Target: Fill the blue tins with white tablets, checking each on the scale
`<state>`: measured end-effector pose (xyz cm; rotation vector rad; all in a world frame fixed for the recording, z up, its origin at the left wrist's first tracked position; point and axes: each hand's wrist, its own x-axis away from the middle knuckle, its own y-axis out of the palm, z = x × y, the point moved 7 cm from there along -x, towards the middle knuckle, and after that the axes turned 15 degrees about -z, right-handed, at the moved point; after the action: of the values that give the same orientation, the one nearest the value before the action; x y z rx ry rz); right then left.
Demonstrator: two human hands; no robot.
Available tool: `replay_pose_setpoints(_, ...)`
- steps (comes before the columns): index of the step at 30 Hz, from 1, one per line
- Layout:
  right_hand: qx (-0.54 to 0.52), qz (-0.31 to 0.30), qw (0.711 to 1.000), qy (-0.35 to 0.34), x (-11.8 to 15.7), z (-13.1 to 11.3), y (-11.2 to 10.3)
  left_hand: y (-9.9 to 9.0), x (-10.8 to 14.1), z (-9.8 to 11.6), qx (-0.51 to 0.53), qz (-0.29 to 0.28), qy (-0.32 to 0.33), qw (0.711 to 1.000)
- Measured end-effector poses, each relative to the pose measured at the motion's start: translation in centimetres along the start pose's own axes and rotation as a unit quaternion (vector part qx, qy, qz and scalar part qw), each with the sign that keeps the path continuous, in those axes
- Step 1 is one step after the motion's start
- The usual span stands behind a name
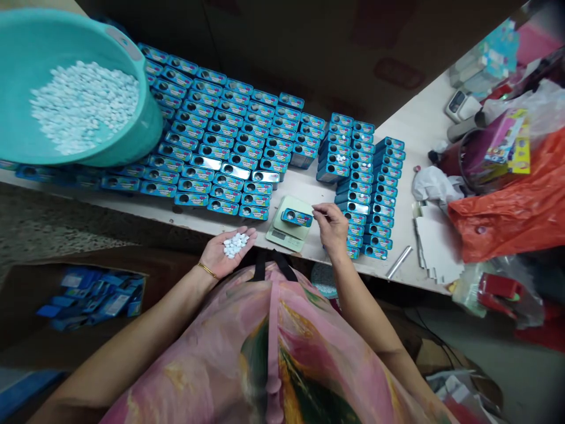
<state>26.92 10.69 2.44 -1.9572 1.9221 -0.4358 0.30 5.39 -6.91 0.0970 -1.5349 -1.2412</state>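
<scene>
A person is seen from above, seated or standing at a long pale desk (412, 126), with both bare forearms reaching forward over a pink patterned garment (273, 347).

The left hand (227, 253) is held open, palm up, just off the desk's near edge, and a small heap of white mints (235, 245) is cupped in it. A gold bangle (206, 270) is worn on that wrist. The right hand (331, 228) is held over the desk with the fingertips (318, 207) pinched together, just beside a blue tin (296, 218). Whether anything is gripped between them is too small to tell.

That tin lies on a small digital scale (279, 235), between the two hands and nearer the right one, with a round dark opening showing in its top.

Many more blue tins (216, 141) are laid out in tight rows across the desk, on both sides of the scale. A few mints (339, 158) are seen on one tin in the right-hand block. A large teal basin (141, 112) filled with white mints (83, 106) is tilted at the far left, above the rows.

To the right are white card sheets (436, 247), a silver tube (399, 262) and an orange plastic bag (507, 206). Below the desk on the left, a cardboard box (88, 300) holds loose blue packaging.
</scene>
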Motion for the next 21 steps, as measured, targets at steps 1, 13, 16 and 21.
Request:
replay_pose_setpoints(1,0.01,-0.016,1.0,-0.008,0.0,-0.3,0.6,0.0,0.0,0.0,-0.001,0.0,0.0,1.0)
replay_pose_setpoints(13,0.11,0.0,0.993,-0.032,0.4,0.1,0.2,0.0,0.5,-0.1,-0.003,-0.003,0.007,1.0)
replay_pose_setpoints(16,0.113,0.045,0.992,-0.026,1.2,0.5,-1.9,-0.1,0.5,0.1,-0.004,0.003,0.013,1.0)
replay_pose_setpoints(21,0.111,0.032,0.993,-0.001,1.5,1.1,-2.3,-0.1,0.4,0.3,-0.011,0.012,0.014,1.0)
